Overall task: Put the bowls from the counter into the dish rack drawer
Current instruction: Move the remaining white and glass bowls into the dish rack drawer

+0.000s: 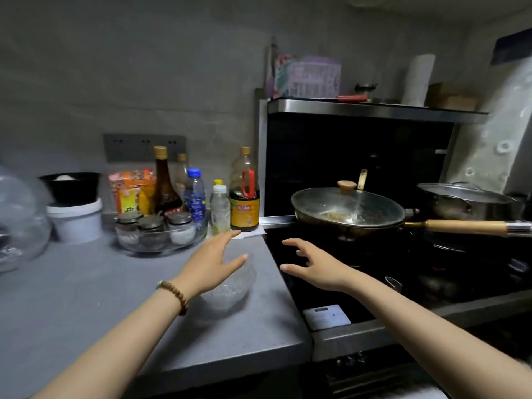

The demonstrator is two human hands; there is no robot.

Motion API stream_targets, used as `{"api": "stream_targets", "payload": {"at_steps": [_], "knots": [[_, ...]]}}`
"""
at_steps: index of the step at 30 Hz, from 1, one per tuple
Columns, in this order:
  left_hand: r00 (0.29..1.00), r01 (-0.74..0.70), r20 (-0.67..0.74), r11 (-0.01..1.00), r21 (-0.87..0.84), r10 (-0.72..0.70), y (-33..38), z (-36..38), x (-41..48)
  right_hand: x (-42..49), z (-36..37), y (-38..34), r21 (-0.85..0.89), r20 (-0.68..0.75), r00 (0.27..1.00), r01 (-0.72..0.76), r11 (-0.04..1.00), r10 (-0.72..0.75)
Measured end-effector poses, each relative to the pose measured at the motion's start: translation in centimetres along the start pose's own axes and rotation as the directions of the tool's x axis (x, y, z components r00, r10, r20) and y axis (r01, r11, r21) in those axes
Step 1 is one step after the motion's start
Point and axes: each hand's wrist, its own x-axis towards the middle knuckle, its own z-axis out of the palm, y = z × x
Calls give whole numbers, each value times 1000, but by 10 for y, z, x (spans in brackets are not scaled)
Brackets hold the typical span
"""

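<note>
A person's two bare hands reach across a dim kitchen. A small clear glass bowl (233,287) sits on the grey counter (86,300), close to the edge where the counter meets the black cooktop (328,300). The bowl is round, upright and see-through, with a textured wall that catches pale glints near its base; the grey surface shows through it.

The left hand (213,262), a beaded bracelet (173,295) on its wrist, is spread flat over the bowl's left side, fingers straight and thumb out towards the rim, gripping nothing. Whether the palm actually touches the glass cannot be told. The right hand (315,269) hovers over the cooktop just to the right of the bowl, fingers splayed and slightly bent, also holding nothing.

Behind the bowl, along the wall, stand a soy sauce bottle (244,198) and several other bottles, beside a glass dish (161,243) of lidded jars. Further left, a black container (70,187) rests on a white tub (76,221). On the stove sit a pan (348,211) with a glass lid and wooden handle and, behind it, a lidded steel pot (463,201).
</note>
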Motion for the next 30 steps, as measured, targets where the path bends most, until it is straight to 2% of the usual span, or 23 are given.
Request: {"api": "stream_targets", "payload": {"at_steps": [5, 9, 14, 21, 25, 30], "knots": [[992, 125, 21, 992, -18, -125, -38, -1, -12, 28, 36, -20, -46, 58, 998, 43, 998, -40], [975, 212, 97, 968, -132, -200, -54, 2, -20, 41, 56, -25, -53, 91, 992, 88, 995, -83], [968, 219, 167, 952, -212, -186, -67, 9, -27, 47, 70, -22, -63, 108, 987, 130, 990, -123], [979, 201, 95, 925, -324, -179, -69, 13, -30, 48, 73, -21, -36, 31, 984, 175, 984, -174], [980, 196, 49, 905, -378, -192, -65, 12, -27, 47, 69, -24, 36, -29, 981, 191, 981, -190], [984, 111, -66, 857, -503, -166, -32, 1, -11, 37, 38, -31, 106, -111, 966, 244, 964, -233]]}}
